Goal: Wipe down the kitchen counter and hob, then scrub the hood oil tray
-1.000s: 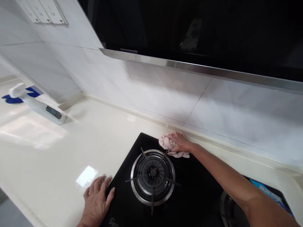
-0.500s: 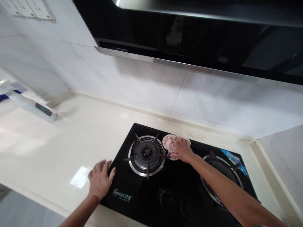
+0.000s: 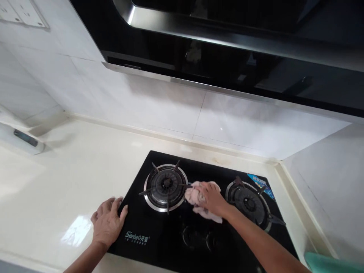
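A black glass gas hob (image 3: 159, 242) is set into the cream counter. My right hand (image 3: 212, 199) is closed on a crumpled pale pink cloth (image 3: 193, 194), pressing it onto the glass between the left burner (image 3: 165, 187) and the right burner (image 3: 248, 201). My left hand (image 3: 107, 222) lies flat with fingers spread at the hob's front left corner, partly on the counter. Two control knobs (image 3: 199, 239) sit on the glass just in front of the cloth.
A black range hood (image 3: 227, 41) with a steel edge overhangs the hob. White tiled walls run behind and to the right. A white device (image 3: 21, 140) lies on the cream counter (image 3: 57, 189) at far left. Something teal (image 3: 330, 262) shows at the bottom right corner.
My right hand has dragged the cloth from the hob's back edge forward to the middle between the burners. The view has pulled back and right, showing the whole hob. My left hand stays put.
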